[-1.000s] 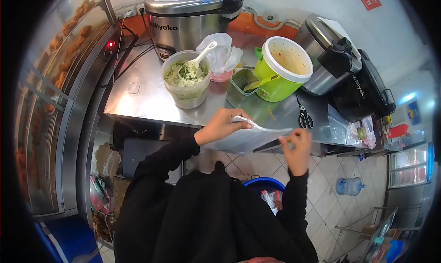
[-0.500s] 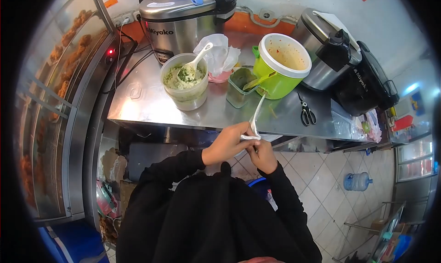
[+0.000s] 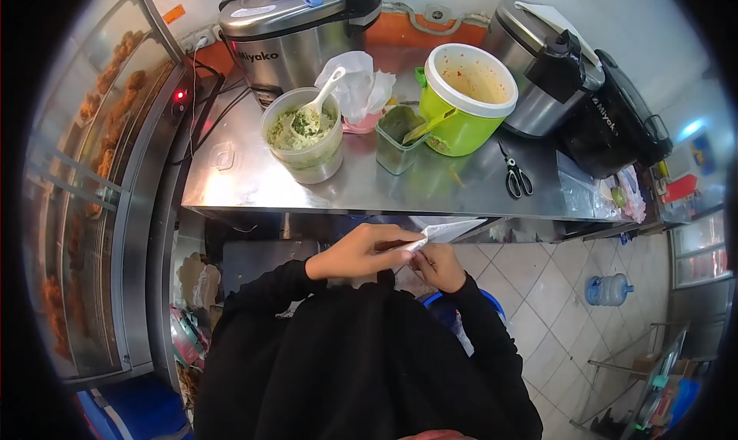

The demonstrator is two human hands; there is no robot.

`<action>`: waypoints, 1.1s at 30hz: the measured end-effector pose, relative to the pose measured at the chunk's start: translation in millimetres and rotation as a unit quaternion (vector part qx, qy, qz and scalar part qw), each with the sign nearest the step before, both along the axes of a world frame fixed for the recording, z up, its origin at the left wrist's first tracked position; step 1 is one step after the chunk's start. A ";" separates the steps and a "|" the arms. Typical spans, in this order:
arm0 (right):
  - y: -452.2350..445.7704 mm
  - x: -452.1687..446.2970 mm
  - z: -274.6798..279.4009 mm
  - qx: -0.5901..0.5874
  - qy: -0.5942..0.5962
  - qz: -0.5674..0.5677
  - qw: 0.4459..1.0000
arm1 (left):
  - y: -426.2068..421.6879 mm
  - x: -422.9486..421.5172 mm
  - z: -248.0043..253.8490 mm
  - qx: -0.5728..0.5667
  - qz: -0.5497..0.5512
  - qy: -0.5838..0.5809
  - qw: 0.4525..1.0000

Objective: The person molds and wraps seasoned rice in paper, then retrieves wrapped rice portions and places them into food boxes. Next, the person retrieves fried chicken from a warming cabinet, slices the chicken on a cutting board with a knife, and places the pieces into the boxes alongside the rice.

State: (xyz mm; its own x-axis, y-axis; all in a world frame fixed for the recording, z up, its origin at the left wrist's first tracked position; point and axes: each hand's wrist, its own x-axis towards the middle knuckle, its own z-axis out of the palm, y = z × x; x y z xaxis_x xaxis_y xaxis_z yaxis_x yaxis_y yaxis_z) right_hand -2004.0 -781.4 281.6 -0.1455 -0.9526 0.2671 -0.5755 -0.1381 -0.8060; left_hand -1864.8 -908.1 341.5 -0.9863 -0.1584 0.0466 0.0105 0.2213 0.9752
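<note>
A thin white sheet, perhaps paper or plastic, (image 3: 447,229) is held folded in front of the steel table's front edge. My left hand (image 3: 361,251) grips its near end between thumb and fingers. Close beside it, my right hand (image 3: 440,268) pinches the lower side of the same sheet. On the table (image 3: 254,175) behind them stand a clear tub of pale green food (image 3: 304,151) with a white spoon (image 3: 327,90) in it, a small clear green container (image 3: 396,151), and a lime green bucket (image 3: 457,121) with a white rim.
Black-handled scissors (image 3: 516,178) lie right of the bucket. Large rice cookers (image 3: 300,51) stand at the back. A glass cabinet of fried food (image 3: 115,132) is on the left. Below are a blue bin (image 3: 492,301) and a water bottle (image 3: 609,290) on the tiled floor.
My hands have come together, and the sheet, earlier stretched between them, is now folded and bunched. It stood upright half a second ago and now slants to the right. The view has shifted slightly.
</note>
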 end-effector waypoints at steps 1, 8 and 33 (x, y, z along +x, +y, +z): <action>1.4 2.0 0.4 0.005 -0.011 0.009 1.000 | -3.1 0.1 -2.5 0.001 -0.001 -0.003 1.000; 0.7 13.9 -5.8 0.011 0.081 0.097 0.992 | -12.0 -1.6 -10.0 -0.140 -0.130 -0.197 0.961; -6.1 8.7 -12.0 0.014 0.060 0.013 0.998 | -0.2 5.8 -51.3 -0.341 -0.032 -0.046 0.938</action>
